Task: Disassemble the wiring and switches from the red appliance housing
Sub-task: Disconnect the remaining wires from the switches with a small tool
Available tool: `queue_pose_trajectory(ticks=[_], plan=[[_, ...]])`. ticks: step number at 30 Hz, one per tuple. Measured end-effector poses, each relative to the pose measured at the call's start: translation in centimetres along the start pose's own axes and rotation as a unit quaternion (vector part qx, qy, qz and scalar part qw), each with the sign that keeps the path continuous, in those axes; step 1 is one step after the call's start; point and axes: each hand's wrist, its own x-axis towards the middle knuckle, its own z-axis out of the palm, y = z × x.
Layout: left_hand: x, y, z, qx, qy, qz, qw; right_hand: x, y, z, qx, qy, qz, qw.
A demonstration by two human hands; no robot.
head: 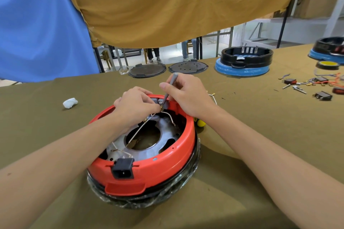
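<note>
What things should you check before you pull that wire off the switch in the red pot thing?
1. Right hand grips the grey tool, its tip at the grey switch on the far rim: ok.
2. Left hand pinches the wire end beside that switch: ok.
3. Connector already loose from the switch: cannot tell, the fingers hide it.
4. Red housing sits flat on the table: ok.
5. Nothing plugged into the black power socket on the near side: ok.
6. White wires inside lie loose, not snagged: cannot tell.
</note>
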Motion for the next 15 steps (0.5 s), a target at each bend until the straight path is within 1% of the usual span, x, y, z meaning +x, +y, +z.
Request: queue_pose_trajectory(ticks=[4,8,15], plan=[[-0.01,0.03,0.03,-0.001,-0.001,-0.001,1.000,0.18,-0.07,-0.14,-0.015,-0.014,-0.011,1.000],[0.04,-0.03,0.05,-0.001,-0.002,-0.001,1.000,0.36,0.08,-0.08,0.021,-0.007,0.018,1.000],[0.08,-0.15,0.10,0.002,-0.002,-0.003,1.000,0.46,0.16,-0.05,0.047,-0.002,0.051,0.998]])
